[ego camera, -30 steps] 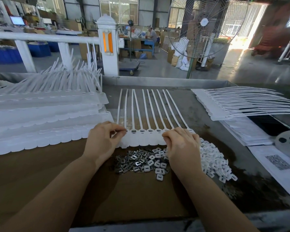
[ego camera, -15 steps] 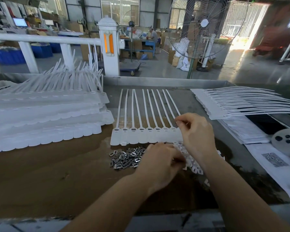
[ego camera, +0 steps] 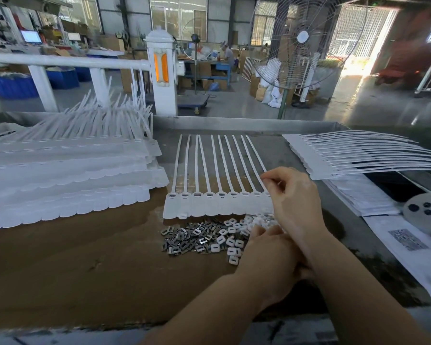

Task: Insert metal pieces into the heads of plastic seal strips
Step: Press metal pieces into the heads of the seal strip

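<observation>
Two hands: right hand (ego camera: 294,195) pinches something tiny, left hand (ego camera: 266,255) grip unclear | brown worktop (ego camera: 85,257) | factory hall, fan (ego camera: 301,38)

Row of joined white plastic seal strips (ego camera: 217,205) lies flat at frame centre, heads side by side toward the viewer, thin tails fanning toward the top of the frame. Each head shows a small slot with a dark insert; the right end of the row is hidden. Just below the heads, a loose heap of small grey metal pieces (ego camera: 187,239), bright slotted clips, merging at its right into white slotted plastic caps (ego camera: 230,245).
</observation>
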{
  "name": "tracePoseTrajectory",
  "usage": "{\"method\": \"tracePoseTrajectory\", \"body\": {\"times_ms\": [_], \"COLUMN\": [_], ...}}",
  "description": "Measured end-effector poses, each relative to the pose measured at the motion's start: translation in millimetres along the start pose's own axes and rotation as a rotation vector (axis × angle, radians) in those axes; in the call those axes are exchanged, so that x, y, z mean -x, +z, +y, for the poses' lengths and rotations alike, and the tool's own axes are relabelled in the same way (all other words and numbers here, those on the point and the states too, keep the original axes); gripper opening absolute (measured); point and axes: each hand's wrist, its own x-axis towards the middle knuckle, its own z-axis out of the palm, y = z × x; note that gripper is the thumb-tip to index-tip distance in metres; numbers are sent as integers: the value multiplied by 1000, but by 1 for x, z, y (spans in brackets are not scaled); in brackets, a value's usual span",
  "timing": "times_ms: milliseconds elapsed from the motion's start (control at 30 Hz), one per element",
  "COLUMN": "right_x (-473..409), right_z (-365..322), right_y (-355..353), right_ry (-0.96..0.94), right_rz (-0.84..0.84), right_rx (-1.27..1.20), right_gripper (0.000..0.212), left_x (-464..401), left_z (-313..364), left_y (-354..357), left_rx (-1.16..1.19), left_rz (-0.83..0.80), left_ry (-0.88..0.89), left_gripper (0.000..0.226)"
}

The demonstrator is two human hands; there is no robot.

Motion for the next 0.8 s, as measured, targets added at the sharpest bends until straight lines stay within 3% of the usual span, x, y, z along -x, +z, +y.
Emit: {"method": "tracePoseTrajectory", "body": {"times_ms": [267,567,800], "right_x": [0,3,0], "right_z": [5,10,15], "right_y": [2,29,45], "right_ry": [30,4,-54], "right_rz": [29,-53,-61], "right_rx": [-40,34,93], "right_gripper": [12,13,12], "left_x": [-15,-11,12], "left_z": [-44,-76,-96], "left_y": [-24,-48,-65], "left_rx": [80,67,106], "left_rz": [218,228,161], "left_ry": [-243,-325,-284], "left_gripper": [20,20,13]}}
